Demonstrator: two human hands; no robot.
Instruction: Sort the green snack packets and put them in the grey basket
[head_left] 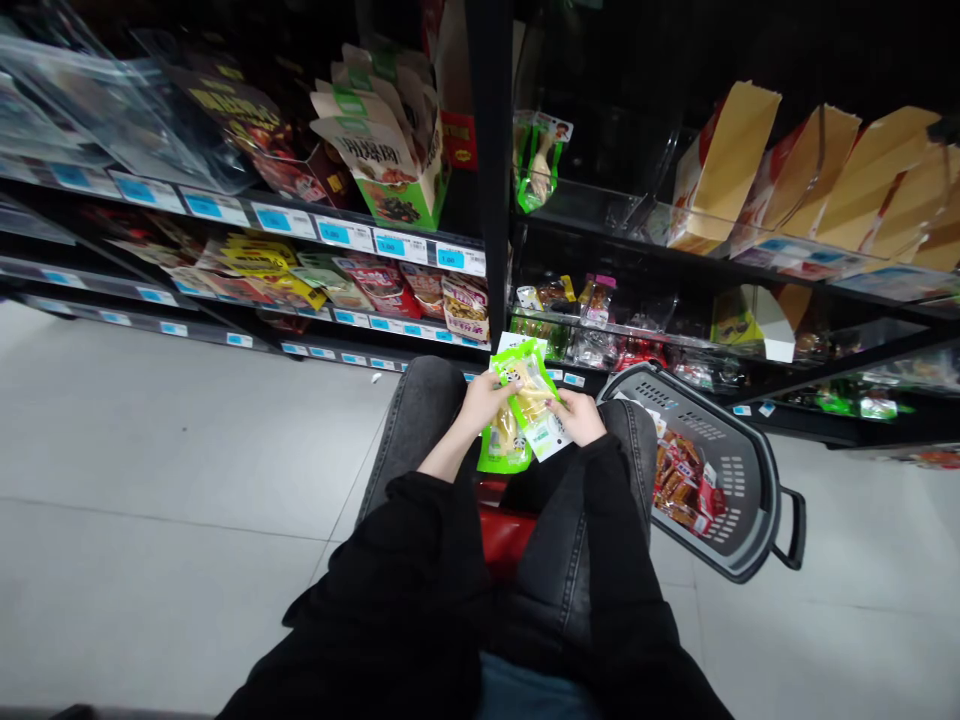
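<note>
Between my knees, both hands hold green-and-white snack packets (pixel 534 402) with a panda print and pale food showing through clear windows. My left hand (pixel 484 402) is closed on their left edge. At the lower right edge, my right hand (pixel 580 417) pinches the packets. Another green packet (pixel 504 445) hangs below the front one, overlapped by it; how many there are in all I cannot tell. A grey shopping basket (pixel 759 470) stands on the floor by my right knee, with small red-and-brown wrapped snacks (pixel 679 485) in it.
Black store shelves (pixel 491 150) with price tags rise in front. They carry snack packets (pixel 382 285), a green-and-white display box (pixel 390 150) and tan cardboard boxes (pixel 727 170). A similar green packet (pixel 541 165) stands on the right shelf. Something red (pixel 504 540) shows between my legs.
</note>
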